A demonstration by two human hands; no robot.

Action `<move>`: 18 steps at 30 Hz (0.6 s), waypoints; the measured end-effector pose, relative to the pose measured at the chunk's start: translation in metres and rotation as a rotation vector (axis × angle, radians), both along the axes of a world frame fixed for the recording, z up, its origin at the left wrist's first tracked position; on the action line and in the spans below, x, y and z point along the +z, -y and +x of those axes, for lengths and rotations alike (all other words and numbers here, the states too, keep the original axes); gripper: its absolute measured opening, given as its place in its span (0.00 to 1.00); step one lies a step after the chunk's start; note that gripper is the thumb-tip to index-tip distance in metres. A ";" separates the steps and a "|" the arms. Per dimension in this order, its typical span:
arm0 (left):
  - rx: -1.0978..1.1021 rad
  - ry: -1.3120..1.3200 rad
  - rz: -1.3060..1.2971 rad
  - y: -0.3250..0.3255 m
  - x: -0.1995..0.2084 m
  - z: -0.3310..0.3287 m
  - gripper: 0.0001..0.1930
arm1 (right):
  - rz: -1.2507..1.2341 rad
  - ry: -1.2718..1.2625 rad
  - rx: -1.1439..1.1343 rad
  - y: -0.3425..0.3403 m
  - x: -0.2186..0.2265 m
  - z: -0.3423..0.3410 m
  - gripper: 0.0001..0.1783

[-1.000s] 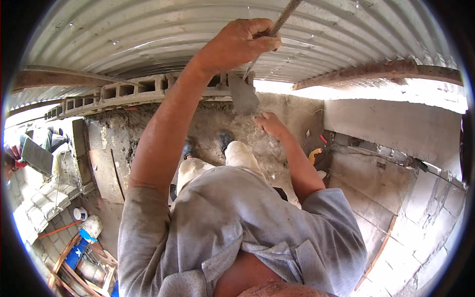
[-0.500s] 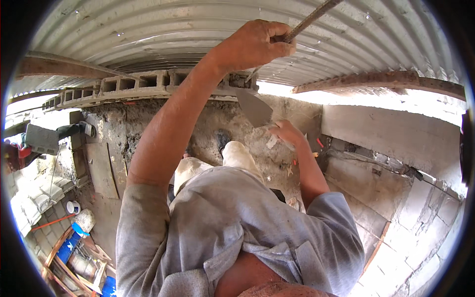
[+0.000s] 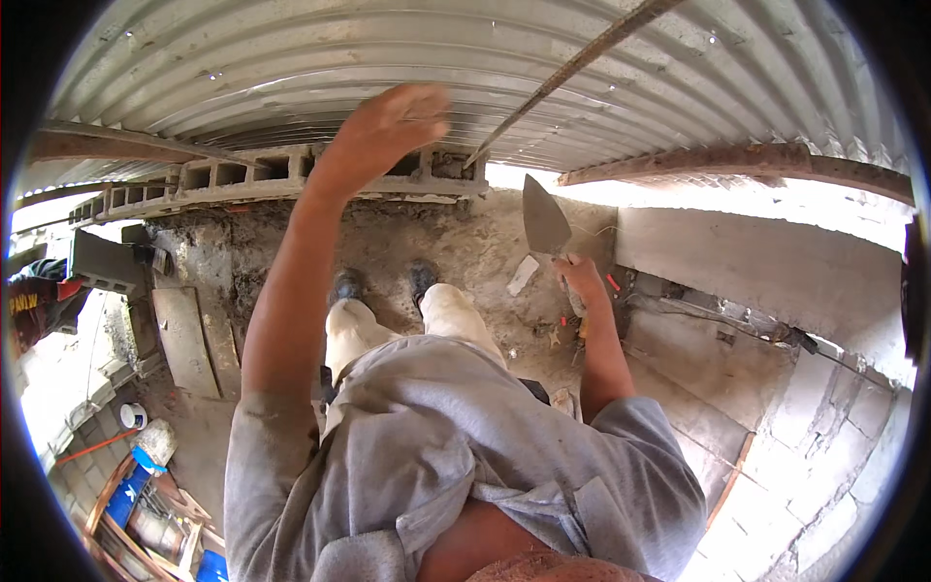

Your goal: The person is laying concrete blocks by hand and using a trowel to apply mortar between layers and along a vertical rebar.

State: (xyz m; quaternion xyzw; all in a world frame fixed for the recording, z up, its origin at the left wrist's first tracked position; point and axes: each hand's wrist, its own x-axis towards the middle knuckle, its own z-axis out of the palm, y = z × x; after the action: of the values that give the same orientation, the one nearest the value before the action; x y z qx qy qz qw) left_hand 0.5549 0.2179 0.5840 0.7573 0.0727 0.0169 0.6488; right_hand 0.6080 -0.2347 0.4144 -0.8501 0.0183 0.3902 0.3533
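My left hand [image 3: 396,121] is raised over the row of hollow concrete blocks [image 3: 281,167], with nothing in it. It looks open, thumb apart from the fingers, though slightly blurred. To its right a rusty steel bar [image 3: 562,80] slants up from the row's right end, apart from the hand. My right hand [image 3: 582,278], lower and to the right, is closed round the handle of a pointed trowel [image 3: 545,221]. The trowel's grey blade points up and away from me, in front of the rough wall, and its handle is mostly hidden by my fingers.
Corrugated metal sheets [image 3: 320,68] slope close overhead, with a wooden beam [image 3: 689,163] at right. A plastered ledge [image 3: 756,257] runs along the right side. At far left a person's dark sleeve [image 3: 44,306] shows beside a grey block [image 3: 102,260]. A bucket [image 3: 155,444] stands lower left.
My left hand has let go of the steel bar and moved left. My right hand has moved slightly down and right, and the trowel blade now points more upward.
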 end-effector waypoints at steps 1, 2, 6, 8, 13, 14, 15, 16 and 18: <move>0.074 -0.052 -0.026 -0.007 -0.018 -0.010 0.29 | -0.025 -0.028 0.001 0.005 -0.008 0.001 0.16; 0.144 -0.105 -0.049 -0.011 -0.036 -0.021 0.27 | -0.046 -0.059 -0.001 0.008 -0.013 0.002 0.16; 0.194 -0.362 -0.044 -0.019 -0.114 -0.060 0.25 | -0.085 0.016 -0.076 0.000 -0.003 0.005 0.20; 0.181 -0.543 -0.032 -0.025 -0.143 -0.083 0.25 | -0.316 0.004 0.020 -0.006 -0.020 0.006 0.22; 0.004 -0.696 0.043 -0.015 -0.157 -0.075 0.31 | -0.420 0.066 0.148 0.023 -0.034 0.011 0.22; -0.026 -0.697 0.075 -0.010 -0.155 -0.065 0.31 | -0.393 -0.004 0.196 0.037 -0.040 0.013 0.21; -0.046 -0.692 0.092 -0.003 -0.156 -0.055 0.33 | -0.371 -0.014 0.164 0.047 -0.047 0.017 0.21; -0.062 -0.692 0.108 0.001 -0.158 -0.047 0.35 | -0.443 -0.117 0.173 0.055 -0.061 0.020 0.21; -0.080 -0.674 0.201 0.006 -0.168 -0.035 0.38 | -0.482 -0.232 0.184 0.053 -0.089 0.022 0.21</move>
State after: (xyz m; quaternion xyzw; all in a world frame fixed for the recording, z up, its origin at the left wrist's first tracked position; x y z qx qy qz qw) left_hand 0.5197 0.2124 0.4160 0.7825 0.2509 -0.2525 0.5109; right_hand 0.6295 -0.2880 0.3255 -0.8573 0.0733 0.4998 0.0997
